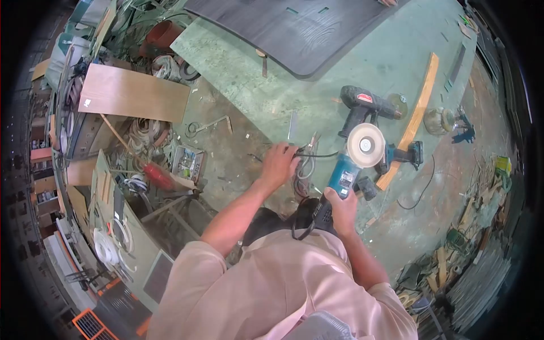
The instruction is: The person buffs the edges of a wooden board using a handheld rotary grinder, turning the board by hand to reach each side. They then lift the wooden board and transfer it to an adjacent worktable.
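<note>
My right hand (341, 209) is wrapped round the body of a teal angle grinder (344, 175). A round pale disc (365, 145) faces up at the grinder's far end. My left hand (279, 164) is at a black cable (317, 155), its fingers curled at the table's near edge; whether they pinch the cable is too small to tell. Just beyond the disc lies a black drill (362, 105) with a red label. A teal and black cordless tool (403, 155) rests across a curved wooden strip (416, 122).
A dark wood-grain panel (294, 34) covers the far part of the green worktable (238, 68), with part of another person's hand (388, 3) at its edge. A glass jar (439, 120) stands on the right. Boards, coiled hoses and a red tool (158, 176) crowd the left; scraps lie lower right.
</note>
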